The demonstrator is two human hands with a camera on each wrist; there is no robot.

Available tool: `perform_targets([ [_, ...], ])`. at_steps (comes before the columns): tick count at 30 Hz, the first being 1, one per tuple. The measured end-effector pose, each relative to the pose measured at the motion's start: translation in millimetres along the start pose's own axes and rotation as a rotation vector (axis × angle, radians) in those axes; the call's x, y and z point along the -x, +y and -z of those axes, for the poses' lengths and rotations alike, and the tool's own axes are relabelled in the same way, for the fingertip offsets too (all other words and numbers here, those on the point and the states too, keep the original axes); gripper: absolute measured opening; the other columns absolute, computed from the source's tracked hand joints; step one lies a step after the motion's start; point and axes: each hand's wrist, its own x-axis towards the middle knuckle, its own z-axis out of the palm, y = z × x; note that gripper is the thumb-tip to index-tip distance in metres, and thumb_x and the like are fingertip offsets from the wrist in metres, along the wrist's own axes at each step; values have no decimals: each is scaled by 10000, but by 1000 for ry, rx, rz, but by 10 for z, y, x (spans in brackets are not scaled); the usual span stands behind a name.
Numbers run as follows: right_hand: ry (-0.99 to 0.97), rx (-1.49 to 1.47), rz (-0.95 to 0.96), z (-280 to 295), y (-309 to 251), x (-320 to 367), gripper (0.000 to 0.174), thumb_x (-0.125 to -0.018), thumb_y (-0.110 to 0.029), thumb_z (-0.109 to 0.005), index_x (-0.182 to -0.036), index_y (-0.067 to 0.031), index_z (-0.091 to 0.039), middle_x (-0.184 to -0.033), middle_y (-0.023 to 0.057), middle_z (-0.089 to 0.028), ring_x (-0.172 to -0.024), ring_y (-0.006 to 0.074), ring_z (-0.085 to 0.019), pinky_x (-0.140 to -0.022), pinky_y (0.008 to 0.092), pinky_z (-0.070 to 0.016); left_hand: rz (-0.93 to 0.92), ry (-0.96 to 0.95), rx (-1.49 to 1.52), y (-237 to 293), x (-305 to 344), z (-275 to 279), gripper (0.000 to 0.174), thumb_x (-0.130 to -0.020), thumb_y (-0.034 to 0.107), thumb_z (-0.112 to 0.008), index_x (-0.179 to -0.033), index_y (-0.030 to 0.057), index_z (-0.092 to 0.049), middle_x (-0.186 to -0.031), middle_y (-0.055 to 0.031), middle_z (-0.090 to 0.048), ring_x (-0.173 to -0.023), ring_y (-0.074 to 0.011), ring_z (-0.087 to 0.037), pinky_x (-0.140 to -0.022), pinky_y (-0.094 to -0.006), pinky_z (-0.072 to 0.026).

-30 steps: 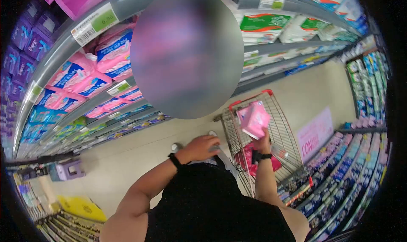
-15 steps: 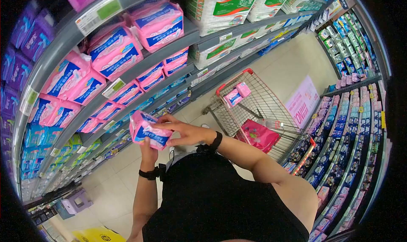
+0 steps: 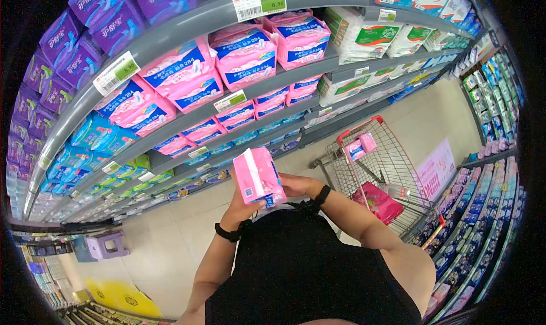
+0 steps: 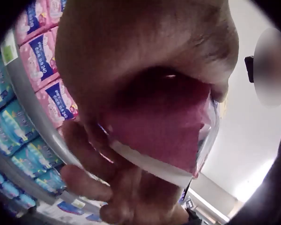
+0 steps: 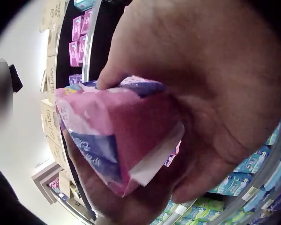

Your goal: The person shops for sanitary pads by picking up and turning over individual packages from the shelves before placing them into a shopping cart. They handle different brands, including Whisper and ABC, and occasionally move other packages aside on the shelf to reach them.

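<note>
Both hands hold a pink pack of sanitary pads [image 3: 257, 174] in front of the black-clad torso. In the head view, the left hand [image 3: 239, 209] grips its near left side, while the right hand [image 3: 300, 184] holds it from the right. The pack's plain pink side with a white strip faces up. In the left wrist view, the left hand [image 4: 150, 37] covers much of the pack [image 4: 154, 140]. The right wrist view shows the right hand [image 5: 215, 84] with its thumb over the pack's upper edge. Its blue label [image 5: 96, 152] shows there.
A wire shopping cart [image 3: 392, 148] stands to the right, holding pink packs [image 3: 359, 147], a red bag [image 3: 378, 204] and a clear bottle [image 3: 396, 191]. Shelves [image 3: 187, 112] of similar pink packs [image 3: 242, 55] curve ahead and left. A purple stool [image 3: 108, 246] stands behind left.
A second ago the right hand held a pink pack over the cart, the left apart. Half a second ago both hands held a pack further left; now it is turned plain side up.
</note>
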Motion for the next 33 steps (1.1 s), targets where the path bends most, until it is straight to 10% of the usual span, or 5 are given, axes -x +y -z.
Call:
perform_targets([
  [5, 232, -17, 201, -290, -238, 72, 736, -993, -231, -644, -1572, -77, -217, -1481, 94, -477, -1349, 196, -477, -1137, 401, -406, -413, 82, -646, 327, -236, -71, 1166, -686, 350, -930, -1542, 31, -206, -1495, -105, -329, -1397, -248, -377, -1129, -410, -376],
  [8, 458, 317, 318, -475, -474, 80, 732, -973, -145, -661, -1561, -63, -232, -1441, 99, -493, -1310, 193, -485, -1110, 385, -413, -369, 69, -512, 362, -251, -20, 1211, -621, 338, -949, -1547, 44, -226, -1453, -160, -325, -1381, -320, -351, -1181, -471, -280],
  [16, 460, 920, 490, -550, -544, 94, 678, -1010, -192, -582, -1571, -70, -221, -1518, 121, -375, -1378, 187, -378, -1134, 363, -339, -143, 138, -176, 389, -245, -32, 992, -861, 159, -806, -1581, 39, -134, -1407, -174, -500, -1262, -237, -534, -1057, -390, -451],
  [28, 663, 468, 369, -566, -575, -163, 601, -1057, -420, -479, -1515, -56, -340, -1439, 108, -457, -1312, 175, -461, -1092, 323, -385, -249, 165, 120, 356, -158, 133, 622, -993, 180, -611, -1510, 50, -290, -1432, -124, -453, -1313, -212, -453, -1107, -356, -363],
  [33, 410, 47, 393, -521, -658, -211, 426, -1025, -332, -563, -1353, -73, -483, -1294, 63, -590, -1210, 194, -567, -1031, 354, -455, -205, 261, 3, 390, -79, 204, 566, -883, 85, -761, -1289, 66, -369, -1308, -96, -521, -1117, -184, -607, -823, -307, -593],
])
